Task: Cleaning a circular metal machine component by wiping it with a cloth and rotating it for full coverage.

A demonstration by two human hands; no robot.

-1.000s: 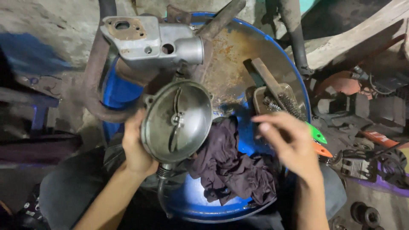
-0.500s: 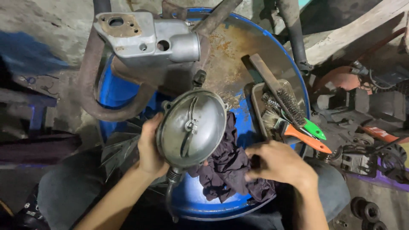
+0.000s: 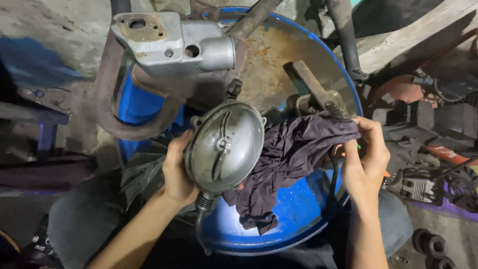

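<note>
While the left hand (image 3: 175, 172) clasps the round metal housing (image 3: 225, 145) along its left rim, thumb over the front edge, the right hand (image 3: 366, 157) pinches a gathered corner of the dark cloth (image 3: 284, 164) between fingers and thumb. Housing and cloth touch: the cloth drapes from the right hand leftward and down, passing behind the housing's right rim. The housing sits directly in the left hand; the right hand stands apart from it, to its right. Its long axis runs from upper right to lower left, ending in a ribbed hose stub (image 3: 204, 201) at the bottom. Surface is dull grey metal, domed, greasy, crossed by a raised curved bar. The cloth is soft, crumpled, purple-black. Both hang over the near half of a blue drum (image 3: 298, 219), whose rusted lid carries a grey cast bracket (image 3: 169, 42) at the far edge and a wire brush (image 3: 318, 94) near the right edge.
</note>
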